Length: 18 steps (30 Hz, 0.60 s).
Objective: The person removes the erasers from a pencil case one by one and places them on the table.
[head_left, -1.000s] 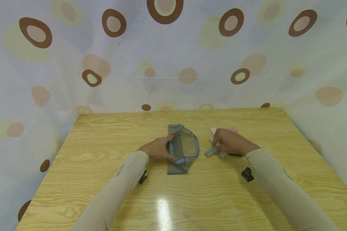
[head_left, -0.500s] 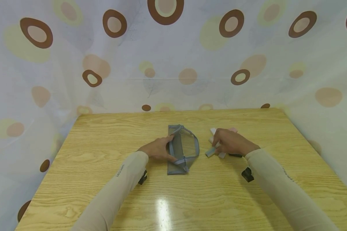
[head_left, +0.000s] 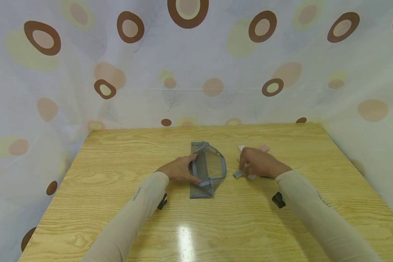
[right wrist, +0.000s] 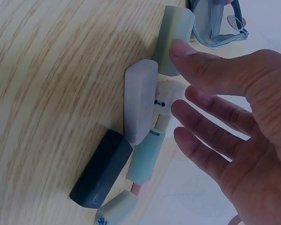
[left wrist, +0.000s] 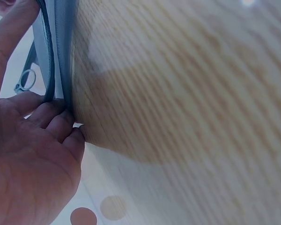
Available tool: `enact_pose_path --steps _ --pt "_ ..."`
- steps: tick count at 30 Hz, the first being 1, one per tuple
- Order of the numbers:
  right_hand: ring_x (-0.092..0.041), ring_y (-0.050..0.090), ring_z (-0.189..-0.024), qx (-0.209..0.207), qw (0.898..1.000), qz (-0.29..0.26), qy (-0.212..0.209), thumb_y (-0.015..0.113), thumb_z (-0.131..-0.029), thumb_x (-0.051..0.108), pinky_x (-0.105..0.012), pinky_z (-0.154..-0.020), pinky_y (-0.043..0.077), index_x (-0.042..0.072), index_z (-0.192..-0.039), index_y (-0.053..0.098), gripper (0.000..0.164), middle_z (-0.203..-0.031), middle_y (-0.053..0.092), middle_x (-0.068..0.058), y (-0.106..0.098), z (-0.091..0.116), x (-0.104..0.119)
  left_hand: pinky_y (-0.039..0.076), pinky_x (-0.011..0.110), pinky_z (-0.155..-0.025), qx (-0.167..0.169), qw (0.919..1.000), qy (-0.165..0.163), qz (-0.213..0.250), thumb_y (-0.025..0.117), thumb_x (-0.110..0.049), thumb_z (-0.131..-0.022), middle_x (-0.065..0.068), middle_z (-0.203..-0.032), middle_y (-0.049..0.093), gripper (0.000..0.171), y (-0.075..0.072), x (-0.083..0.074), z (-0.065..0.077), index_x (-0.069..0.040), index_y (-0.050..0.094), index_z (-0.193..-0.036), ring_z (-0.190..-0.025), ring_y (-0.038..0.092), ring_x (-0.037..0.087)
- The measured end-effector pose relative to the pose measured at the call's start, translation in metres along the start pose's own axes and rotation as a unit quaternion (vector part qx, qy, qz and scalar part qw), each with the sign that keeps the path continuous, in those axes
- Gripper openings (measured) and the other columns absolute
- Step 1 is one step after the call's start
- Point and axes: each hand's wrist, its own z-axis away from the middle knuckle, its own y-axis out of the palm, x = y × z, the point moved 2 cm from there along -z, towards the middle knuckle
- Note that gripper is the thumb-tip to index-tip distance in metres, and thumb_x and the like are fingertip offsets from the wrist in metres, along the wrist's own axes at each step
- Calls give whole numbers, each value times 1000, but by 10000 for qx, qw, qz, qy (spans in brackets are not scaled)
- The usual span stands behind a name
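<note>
A grey mesh zip pouch [head_left: 218, 163] lies on the wooden table with its mouth spread. My left hand [head_left: 181, 169] grips its zipped edge, thumb at the near end and fingers at the far end. In the left wrist view those fingers curl against the zip edge [left wrist: 68, 56]. My right hand [head_left: 257, 161] is low over a group of small blocks that look like erasers. Its thumb overlaps a grey-green and yellow eraser [right wrist: 171, 33]; whether it touches is unclear. The other fingers are spread beside a white eraser [right wrist: 139, 101] and a small white one with a face [right wrist: 165, 93].
A black eraser [right wrist: 100, 168], a teal one [right wrist: 146, 157] and a pale yellow one with blue marks [right wrist: 117, 208] lie close together. A pink eraser [head_left: 264, 148] is behind my right hand. Patterned curtain [head_left: 190, 105] borders the table's back edge.
My right hand has shifted slightly left, showing more of the pink eraser and covering more of the black one. The left hand and pouch stay in place.
</note>
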Motion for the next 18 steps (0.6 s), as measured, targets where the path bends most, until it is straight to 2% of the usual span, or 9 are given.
enact_pose_path --steps 8,14,18 --pt "-26 64 -93 -71 9999 92 40 86 -78 5 -44 -86 56 6 -90 81 13 -100 66 -3 2 -2 0 32 43 -118 -26 10000 -77 -1 84 -38 -85 16 -165 25 107 -1 0 -1 -6 18 -162 -149 30 31" --pt "-26 65 -93 86 9999 96 31 86 -78 3 -44 -85 57 3 -92 81 15 -97 67 -4 -2 -4 0 36 43 -115 -37 9999 -34 122 83 -41 -84 17 -161 33 110 -3 -5 -2 -5 16 -163 -142 40 29" --pt "-28 66 -92 144 9999 -39 -44 84 -80 1 -41 -82 58 1 -97 80 17 -99 67 -7 -6 -7 -1 34 44 -117 -28 9998 69 211 84 -45 -83 14 -163 30 113 -8 -12 -2 -8 13 -163 -146 35 28"
